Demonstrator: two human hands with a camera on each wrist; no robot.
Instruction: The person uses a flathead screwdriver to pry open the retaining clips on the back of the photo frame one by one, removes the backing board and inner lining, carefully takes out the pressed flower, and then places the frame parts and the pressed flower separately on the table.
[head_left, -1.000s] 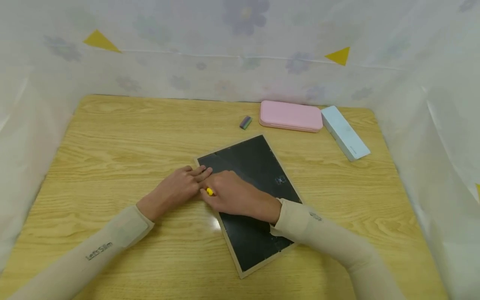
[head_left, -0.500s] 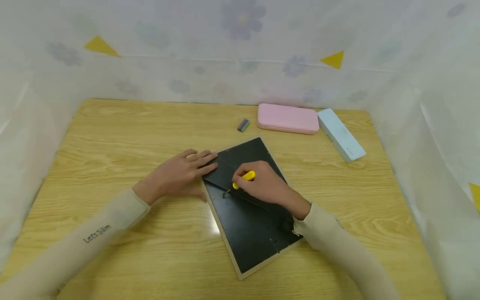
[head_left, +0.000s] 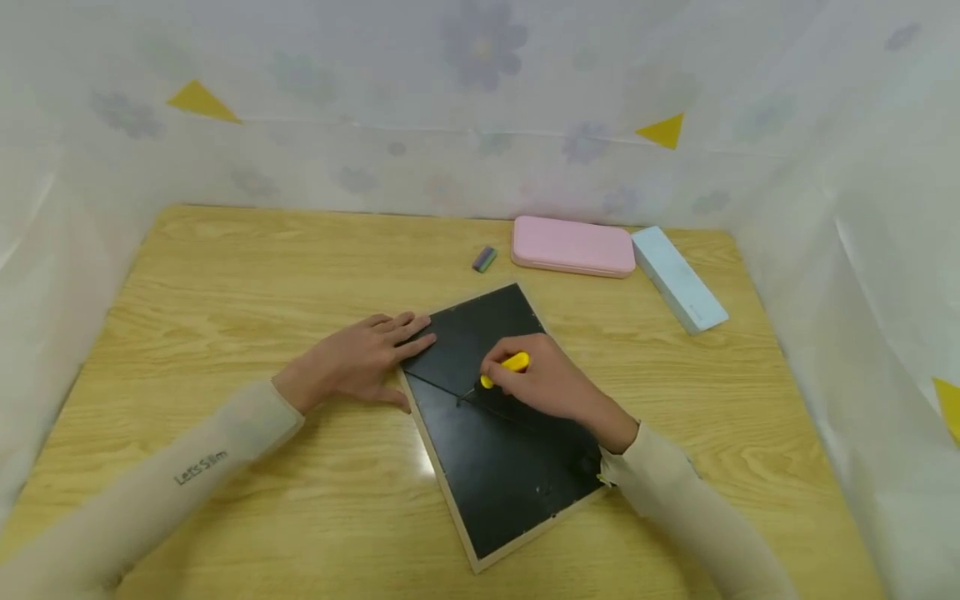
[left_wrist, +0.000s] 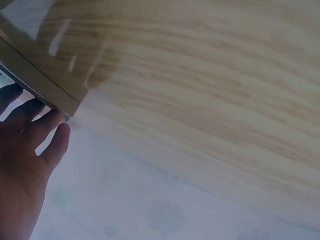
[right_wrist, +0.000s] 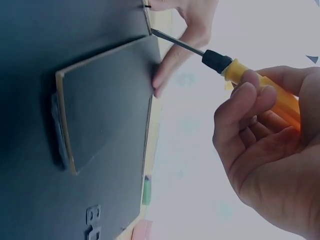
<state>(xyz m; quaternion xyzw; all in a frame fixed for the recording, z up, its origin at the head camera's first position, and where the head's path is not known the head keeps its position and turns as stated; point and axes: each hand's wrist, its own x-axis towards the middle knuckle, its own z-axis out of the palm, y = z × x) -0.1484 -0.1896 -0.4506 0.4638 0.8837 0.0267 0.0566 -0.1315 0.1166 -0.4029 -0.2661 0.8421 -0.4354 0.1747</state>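
The person's left arm [head_left: 172, 483] reaches forward at a slant, sleeved in pale beige almost to the wrist [head_left: 295, 387], and the left hand [head_left: 362, 358] lies with its back upward, fingers spread and thumb standing apart from them. Across from it, the right arm [head_left: 686, 492] bends inward, sleeved to match; the right hand [head_left: 543, 375] grips firmly, thumb and fingers curled.

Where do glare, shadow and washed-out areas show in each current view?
Head: a white glare spot on the table, just left of the black board. Left wrist: left hand dim, pale reflections on the table. Right wrist: dark shadow beside the flap, backdrop washed nearly white.
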